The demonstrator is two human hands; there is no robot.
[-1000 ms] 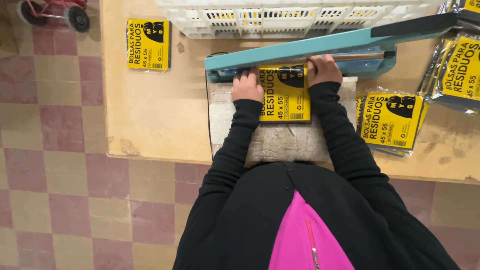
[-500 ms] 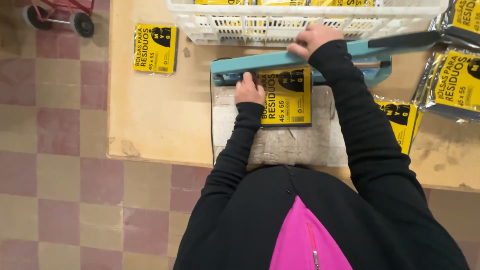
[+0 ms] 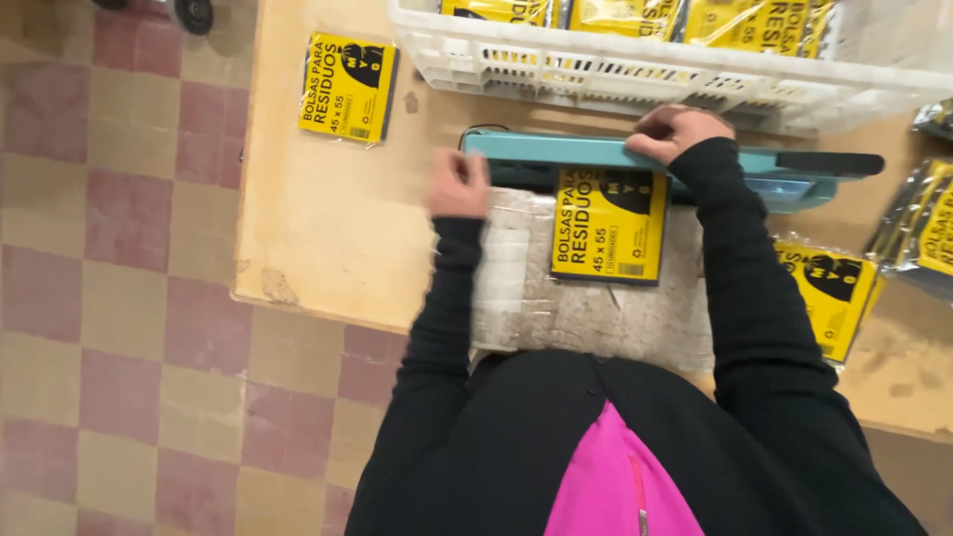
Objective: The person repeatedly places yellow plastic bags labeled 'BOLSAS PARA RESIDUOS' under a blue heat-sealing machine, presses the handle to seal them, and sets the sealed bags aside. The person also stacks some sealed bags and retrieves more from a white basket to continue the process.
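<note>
We see the right hand (image 3: 678, 130) pressed flat on top of the teal sealer arm (image 3: 635, 154), fingers curled over its far edge, so its grip is closed down on that bar. The bar lies across the worktop (image 3: 328, 218), its dark handle end pointing right. A yellow-and-black packet of bags (image 3: 609, 224) lies just under the bar, its top edge tucked beneath it and its lower part resting on a pale grey pad (image 3: 586, 298) that reaches the near edge of the worktop.

The left hand (image 3: 459, 184) is blurred beside the left end of the bar, at the pad's upper left corner; we cannot tell whether its grip is loose or closed, and it seems to hold nothing.

Behind the bar, a white slotted crate (image 3: 615, 74) with more yellow packets runs close along the far side, leaving only a narrow strip. A single packet (image 3: 347, 87) lies well apart to the left, with bare wood around it up to the worktop's left edge. Another packet (image 3: 829, 296) sits just right of the right sleeve, and more wrapped packets (image 3: 918, 233) crowd the right edge.
</note>
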